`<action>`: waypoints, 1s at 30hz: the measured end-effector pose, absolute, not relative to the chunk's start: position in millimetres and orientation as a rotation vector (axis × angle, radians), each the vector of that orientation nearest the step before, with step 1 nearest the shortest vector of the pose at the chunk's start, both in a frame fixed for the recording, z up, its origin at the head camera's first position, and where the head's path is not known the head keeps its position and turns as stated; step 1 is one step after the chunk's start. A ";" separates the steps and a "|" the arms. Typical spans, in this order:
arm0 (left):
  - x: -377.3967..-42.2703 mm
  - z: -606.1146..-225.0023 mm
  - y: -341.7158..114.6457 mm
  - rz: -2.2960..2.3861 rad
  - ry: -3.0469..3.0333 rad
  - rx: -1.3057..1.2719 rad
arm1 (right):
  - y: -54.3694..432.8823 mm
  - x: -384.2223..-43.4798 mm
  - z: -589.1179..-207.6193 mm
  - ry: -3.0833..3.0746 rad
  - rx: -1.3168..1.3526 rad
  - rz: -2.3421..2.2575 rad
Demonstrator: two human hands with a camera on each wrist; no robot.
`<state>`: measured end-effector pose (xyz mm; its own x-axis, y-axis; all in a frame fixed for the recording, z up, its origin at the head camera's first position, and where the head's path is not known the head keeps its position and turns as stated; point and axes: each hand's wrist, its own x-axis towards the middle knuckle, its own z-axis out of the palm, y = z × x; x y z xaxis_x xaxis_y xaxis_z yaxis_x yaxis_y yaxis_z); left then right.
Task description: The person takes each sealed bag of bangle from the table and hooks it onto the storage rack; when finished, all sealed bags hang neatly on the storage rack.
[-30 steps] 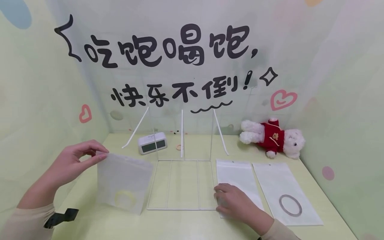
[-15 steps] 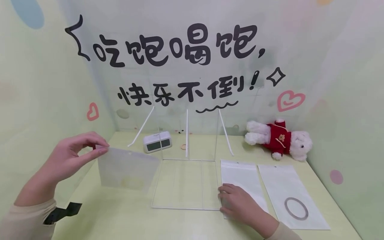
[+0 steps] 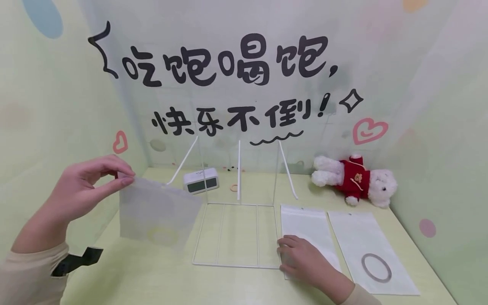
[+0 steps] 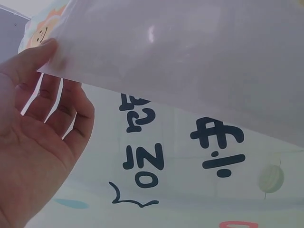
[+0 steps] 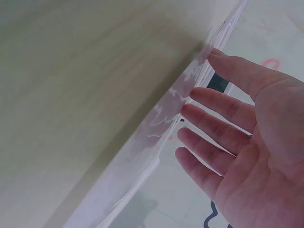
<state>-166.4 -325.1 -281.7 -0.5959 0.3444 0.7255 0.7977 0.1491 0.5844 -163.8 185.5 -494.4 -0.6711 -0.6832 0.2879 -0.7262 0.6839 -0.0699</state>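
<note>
My left hand pinches the upper left corner of a translucent white bag, thumb against fingers. The bag hangs tilted above the table's left part, a blurred yellow ring showing through it. In the left wrist view, the bag's sheet stretches away from my thumb. My right hand is over the lower left part of a second white bag, beside a white wire rack. In the right wrist view its fingers are extended, fingertips at a bag's edge; whether they touch is unclear.
Three white hook arms of the rack point forward. A third bag with a grey ring lies at the right. A digital clock, a small orange ring and a teddy bear are near the back wall.
My left hand has moved up and a little left with the bag, whose lower edge has risen and swung. The right hand keeps its place by the rack. The head view has shifted slightly.
</note>
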 end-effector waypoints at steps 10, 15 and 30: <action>-173.6 -279.0 -317.1 -1.360 -2.041 -1.032 | 187.0 -162.9 -492.5 -2.697 1.114 0.251; -180.0 -282.8 -313.9 -1.256 -2.108 -0.946 | 188.4 -162.8 -492.8 -2.710 1.105 0.247; -219.9 -301.6 -308.5 -1.166 -2.171 -0.779 | 187.0 -165.5 -494.7 -2.679 1.124 0.243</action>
<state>-219.9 -308.5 -301.6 -0.6808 0.2296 0.6955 0.7065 0.4561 0.5411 -165.5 187.0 -494.7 -0.6810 -0.6809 0.2694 -0.7183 0.6927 -0.0652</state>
